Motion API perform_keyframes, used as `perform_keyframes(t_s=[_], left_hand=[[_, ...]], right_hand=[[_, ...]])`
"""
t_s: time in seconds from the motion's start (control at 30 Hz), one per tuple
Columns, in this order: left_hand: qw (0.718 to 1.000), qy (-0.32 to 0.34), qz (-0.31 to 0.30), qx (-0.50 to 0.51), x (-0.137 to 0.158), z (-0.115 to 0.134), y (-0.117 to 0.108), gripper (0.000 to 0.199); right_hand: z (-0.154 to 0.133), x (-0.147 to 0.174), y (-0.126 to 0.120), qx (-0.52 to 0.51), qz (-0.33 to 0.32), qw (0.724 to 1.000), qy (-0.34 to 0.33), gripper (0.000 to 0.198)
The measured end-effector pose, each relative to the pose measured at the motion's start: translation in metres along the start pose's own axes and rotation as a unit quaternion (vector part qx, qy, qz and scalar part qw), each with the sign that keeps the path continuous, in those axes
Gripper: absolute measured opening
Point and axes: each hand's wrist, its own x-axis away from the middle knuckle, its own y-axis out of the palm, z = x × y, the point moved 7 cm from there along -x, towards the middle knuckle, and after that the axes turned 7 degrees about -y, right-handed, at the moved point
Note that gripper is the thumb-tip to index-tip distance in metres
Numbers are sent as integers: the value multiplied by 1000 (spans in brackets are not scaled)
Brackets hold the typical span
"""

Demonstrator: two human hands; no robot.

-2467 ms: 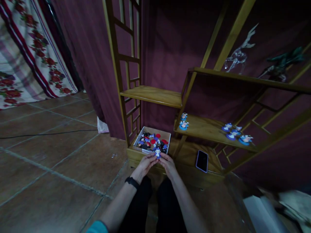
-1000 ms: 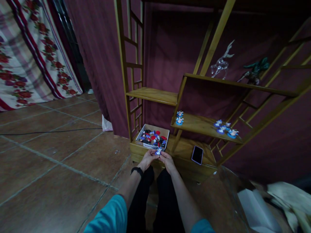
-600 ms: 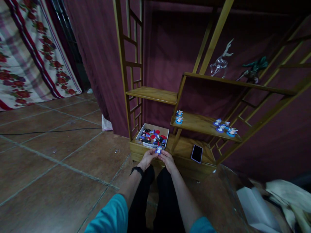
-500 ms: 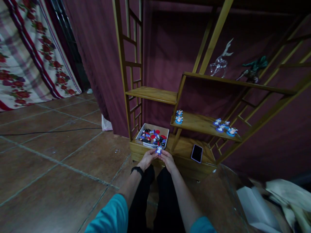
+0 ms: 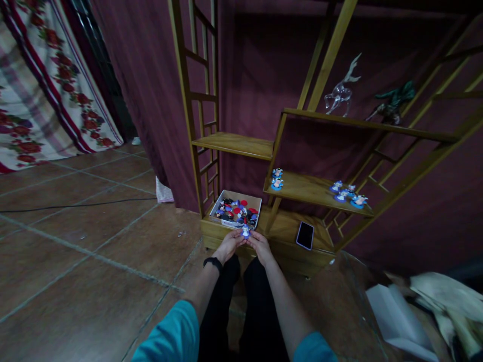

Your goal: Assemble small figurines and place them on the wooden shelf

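Observation:
A small white-and-purple figurine point(image 5: 245, 231) is held upright between both hands, just in front of the box. My left hand point(image 5: 231, 244) grips its left side, fingers closed. On the other side, my right hand point(image 5: 260, 244) pinches it with closed fingers. The open cardboard box point(image 5: 216, 207) behind them holds many small loose pieces in red, black and purple. Two blue-based figurines point(image 5: 277, 184) stand at the left end of the middle shelf point(image 5: 302, 189). Several more figurines point(image 5: 341, 195), on purple and blue bases, are grouped at its right end.
A phone point(image 5: 305, 236) lies on the lower shelf, right of my hands. Above, a clear deer ornament point(image 5: 339, 93) and a dark green statue point(image 5: 394, 103) stand on a higher shelf point(image 5: 362, 120). At the lower right are a white box point(image 5: 396, 317) and pale cloth point(image 5: 449, 301).
Both hands keep hold of the figurine, which has turned or tilted slightly between the fingers. The view has shifted a little; the shelf things stay in place.

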Motion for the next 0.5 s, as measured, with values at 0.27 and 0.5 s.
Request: perform_keyframes(t_s=[0.27, 0.5], left_hand=[[998, 5, -39, -55, 6, 5, 12, 37], [996, 14, -56, -66, 10, 7, 18, 35]], right_hand=[[-1, -2, -4, 34, 14, 999, -21, 44], [-7, 3, 1, 31, 10, 999, -23, 37]])
